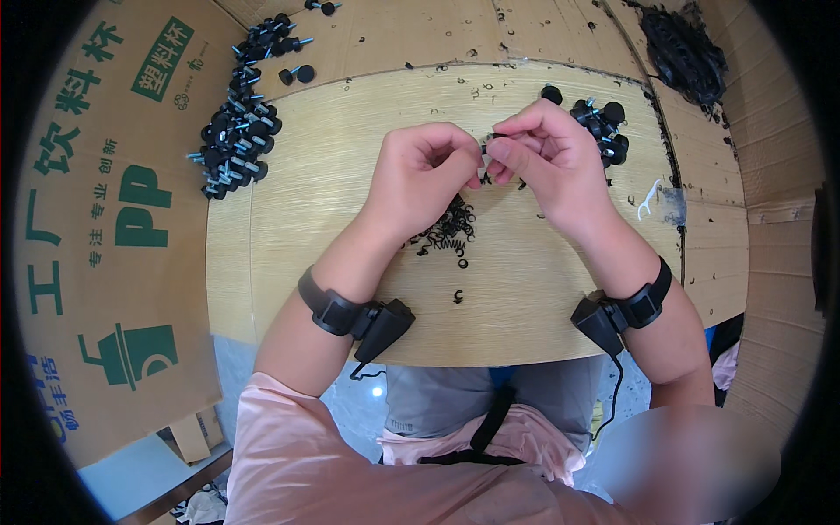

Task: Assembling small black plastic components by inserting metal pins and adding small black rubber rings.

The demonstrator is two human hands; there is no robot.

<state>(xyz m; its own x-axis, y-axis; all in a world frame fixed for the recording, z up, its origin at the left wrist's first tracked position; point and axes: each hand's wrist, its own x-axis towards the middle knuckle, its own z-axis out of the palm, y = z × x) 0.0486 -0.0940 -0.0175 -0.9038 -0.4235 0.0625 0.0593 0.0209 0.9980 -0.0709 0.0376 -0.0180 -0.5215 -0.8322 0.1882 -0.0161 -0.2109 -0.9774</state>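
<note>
Above the middle of the table, my left hand [424, 171] and my right hand [551, 153] meet fingertip to fingertip. Thumb and fingers of the right one pinch a small black part [498, 136], mostly covered by the fingers. My left hand is closed too, its fingertips against the same spot; what they grip is hidden. Just below the left hand lies a heap of small black C-shaped clips [448, 229], with a few loose ones nearer me. Beyond my right hand sits a cluster of black round-headed bolts [604, 127] with silver threaded stems.
A larger pile of black-headed bolts [241, 131] runs along the table's left side. Printed cardboard [122, 219] walls the left. At the far right lies a black bundle [687, 52]. A white floss pick [648, 199] is near the right edge of the tabletop [525, 306]. Clips lie scattered about.
</note>
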